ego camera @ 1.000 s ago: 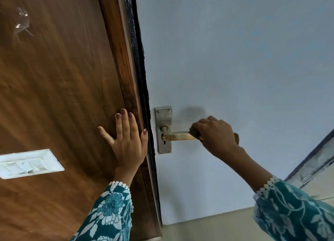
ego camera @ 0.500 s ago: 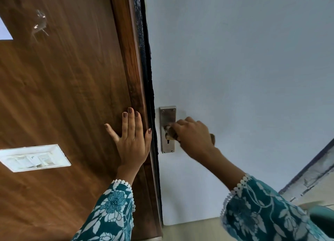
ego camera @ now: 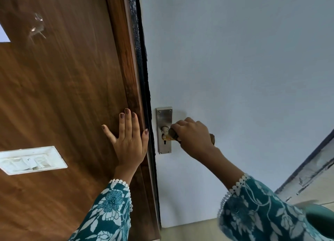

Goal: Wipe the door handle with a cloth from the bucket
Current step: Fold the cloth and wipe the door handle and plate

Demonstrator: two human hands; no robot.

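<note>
Beside the switch plate, left hand lies flat, fingers spread; right hand clasps cloth round door handle.

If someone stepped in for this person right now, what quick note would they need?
Left hand: open, palm flat on the brown wooden panel beside the door edge.
Right hand: closed around a dark cloth on the door handle, close to the metal plate.
Bucket: not in view.
Done: cloth is in hand and on the handle.
Left: most of the lever is hidden under the hand, so I cannot tell how clean it is; probably keep wiping along it, then check.
</note>
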